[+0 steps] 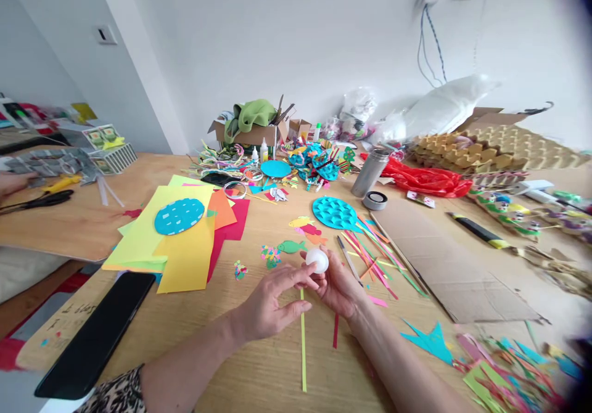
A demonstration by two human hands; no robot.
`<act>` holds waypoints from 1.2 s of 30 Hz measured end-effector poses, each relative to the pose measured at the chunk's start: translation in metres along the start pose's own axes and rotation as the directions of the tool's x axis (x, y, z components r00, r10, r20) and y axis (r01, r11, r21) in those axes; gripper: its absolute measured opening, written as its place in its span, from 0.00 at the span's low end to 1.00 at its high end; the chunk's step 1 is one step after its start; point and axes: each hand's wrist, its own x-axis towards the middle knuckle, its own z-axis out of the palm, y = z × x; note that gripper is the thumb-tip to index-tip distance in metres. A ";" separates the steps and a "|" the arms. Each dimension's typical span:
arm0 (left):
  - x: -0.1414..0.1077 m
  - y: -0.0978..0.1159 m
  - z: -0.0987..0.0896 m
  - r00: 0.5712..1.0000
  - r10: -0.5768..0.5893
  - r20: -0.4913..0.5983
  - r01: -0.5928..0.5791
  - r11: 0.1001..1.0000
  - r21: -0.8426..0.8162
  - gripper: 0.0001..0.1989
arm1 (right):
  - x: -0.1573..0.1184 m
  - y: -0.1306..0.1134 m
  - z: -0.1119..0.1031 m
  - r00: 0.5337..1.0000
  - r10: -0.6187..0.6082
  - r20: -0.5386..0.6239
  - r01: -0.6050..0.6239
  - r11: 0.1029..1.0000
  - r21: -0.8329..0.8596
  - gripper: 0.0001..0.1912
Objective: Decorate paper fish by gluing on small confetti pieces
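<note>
Round white piece [317, 260]: held in the fingers of the right hand [338, 286], just above the worktop [259, 363]; its smooth, curved look suggests it could slip if squeezed unevenly.
Left hand [277, 296]: thumb spread, not grasping; the forefinger reaches the piece, though touching or just in front I cannot tell. A careless push there could pop it loose.
Confetti piles [271, 256]: loose beside the green paper fish [292, 246]; a dropped piece or a dragged sleeve might scatter them.
Yellow-green strip [303, 345]: lies beneath and between the hands; a wrist could catch and shift it.
Slim pen-like tool [346, 256]: near the right hand; the knuckles could knock it, and I cannot tell whether its tip is sharp.
Black phone [99, 336]: near the left edge; an elbow swing might push it off.
</note>
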 end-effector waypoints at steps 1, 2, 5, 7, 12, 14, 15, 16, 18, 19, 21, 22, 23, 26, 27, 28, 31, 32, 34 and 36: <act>0.000 -0.001 0.000 1.000 -0.002 -0.001 0.002 1.000 -0.001 0.28 | 0.001 0.001 -0.002 1.000 0.007 0.014 -0.007 1.000 0.010 0.14; 0.000 -0.001 0.001 1.000 0.004 -0.007 -0.004 1.000 -0.006 0.28 | 0.002 0.001 -0.004 0.999 0.008 0.031 -0.009 1.000 0.019 0.14; -0.001 -0.003 0.002 0.999 0.023 -0.025 -0.024 1.000 -0.017 0.29 | 0.005 0.003 -0.010 0.995 0.003 0.096 -0.004 1.000 0.015 0.13; -0.001 -0.004 0.002 0.999 0.023 -0.026 -0.024 1.000 -0.019 0.30 | 0.007 0.004 -0.013 0.992 -0.002 0.129 0.001 1.000 0.005 0.13; -0.001 -0.006 0.001 0.999 0.027 -0.020 -0.028 0.999 -0.017 0.31 | 0.008 0.003 -0.015 0.998 -0.002 0.069 -0.003 0.998 0.062 0.14; -0.002 -0.007 0.001 0.999 0.032 -0.026 -0.032 0.999 -0.014 0.32 | 0.006 0.001 -0.012 0.999 0.018 0.032 -0.020 0.997 0.069 0.13; -0.002 -0.008 0.001 0.999 0.033 -0.029 -0.033 0.999 -0.010 0.32 | 0.005 0.000 -0.009 0.999 0.029 0.020 -0.030 0.997 0.067 0.13; -0.003 -0.009 0.001 0.999 0.036 -0.031 -0.036 0.999 -0.006 0.32 | 0.004 -0.001 -0.007 0.999 0.038 0.011 -0.038 0.997 0.062 0.13; -0.003 -0.009 0.001 0.999 0.043 -0.029 -0.043 0.999 0.002 0.32 | 0.003 -0.002 -0.002 0.999 0.038 -0.004 -0.038 0.998 0.055 0.13; -0.003 -0.009 0.001 0.999 0.046 -0.025 -0.046 0.999 0.005 0.32 | 0.002 -0.002 0.000 1.000 0.025 -0.011 -0.024 0.998 0.052 0.13; -0.003 -0.008 0.001 0.998 0.056 -0.020 -0.056 0.998 0.007 0.32 | 0.000 -0.001 0.002 1.000 -0.012 -0.023 0.013 0.999 0.039 0.13; -0.003 -0.008 0.002 0.998 0.057 -0.016 -0.056 0.998 0.009 0.31 | 0.000 -0.001 0.003 0.999 -0.033 -0.027 0.034 0.999 0.031 0.14; -0.003 -0.008 0.002 0.998 0.057 -0.011 -0.057 0.998 0.013 0.31 | -0.001 -0.001 0.004 0.998 -0.053 -0.032 0.054 0.998 0.024 0.14; -0.004 -0.008 0.004 0.998 0.060 0.009 -0.060 0.998 0.022 0.30 | -0.002 0.000 0.006 0.994 -0.096 -0.051 0.096 0.995 0.001 0.15; -0.004 -0.009 0.004 0.998 0.057 0.013 -0.058 0.998 0.023 0.30 | -0.003 -0.001 0.007 0.993 -0.109 -0.053 0.108 0.994 -0.013 0.16; -0.004 -0.009 0.005 0.998 0.054 0.013 -0.055 0.998 0.020 0.30 | -0.003 -0.001 0.007 0.990 -0.130 -0.053 0.128 0.991 -0.028 0.16; -0.003 -0.009 0.004 1.000 0.018 -0.021 -0.018 1.000 0.007 0.28 | -0.003 -0.005 0.010 0.963 -0.261 -0.064 0.257 0.964 -0.071 0.16; -0.003 -0.010 0.003 0.999 -0.006 -0.041 0.005 1.000 -0.008 0.27 | -0.003 -0.007 0.010 0.943 -0.323 -0.077 0.316 0.944 -0.089 0.17; -0.002 -0.011 0.003 0.995 -0.070 -0.078 0.066 0.996 -0.056 0.23 | -0.003 -0.009 0.011 0.896 -0.431 -0.109 0.416 0.899 -0.141 0.18; -0.001 -0.013 0.003 0.983 -0.142 -0.115 0.128 0.985 -0.117 0.18 | -0.002 -0.010 0.011 0.857 -0.498 -0.132 0.468 0.860 -0.204 0.18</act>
